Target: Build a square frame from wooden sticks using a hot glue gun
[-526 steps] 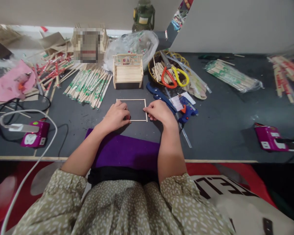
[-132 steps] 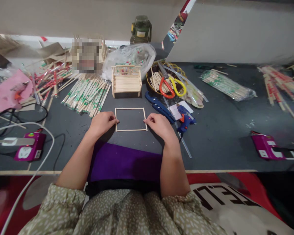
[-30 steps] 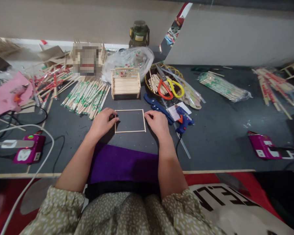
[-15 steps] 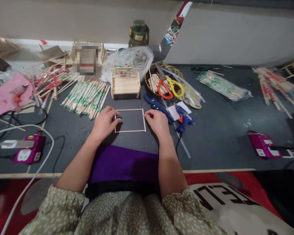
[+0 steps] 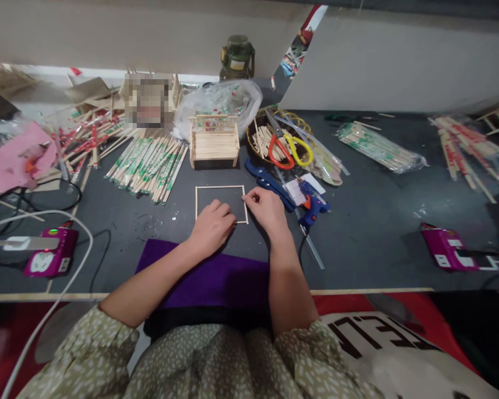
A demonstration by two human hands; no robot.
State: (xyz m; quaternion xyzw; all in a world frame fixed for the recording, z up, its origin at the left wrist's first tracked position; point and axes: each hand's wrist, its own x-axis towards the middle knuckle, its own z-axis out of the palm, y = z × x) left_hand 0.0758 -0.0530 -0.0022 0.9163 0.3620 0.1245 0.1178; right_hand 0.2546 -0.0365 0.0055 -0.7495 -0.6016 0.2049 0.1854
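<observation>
A thin rectangular frame of wooden sticks [image 5: 220,187] lies flat on the dark grey table. My left hand [image 5: 214,227] is over its near side, fingers curled down on the near stick and hiding much of it. At the right side, my right hand [image 5: 266,208] pinches the upright stick between thumb and forefinger. Just beyond the frame stands a small bench built from sticks [image 5: 214,145]. To the right of my right hand lies a blue glue gun [image 5: 316,209], with a clear glue stick [image 5: 315,252] in front of it.
Behind are a basket [image 5: 251,145] of short sticks with orange-and-yellow scissors [image 5: 280,158] on it, and a plastic bag [image 5: 247,100]. Wrapped chopsticks [image 5: 147,166] are piled at left. A purple power box [image 5: 52,252] trails a white cable; a purple cloth [image 5: 216,282] hangs over the near edge.
My left hand has moved from the frame's left side rightward and nearer, onto its near side. The right hand stays at the right side. The frame has hardly moved.
</observation>
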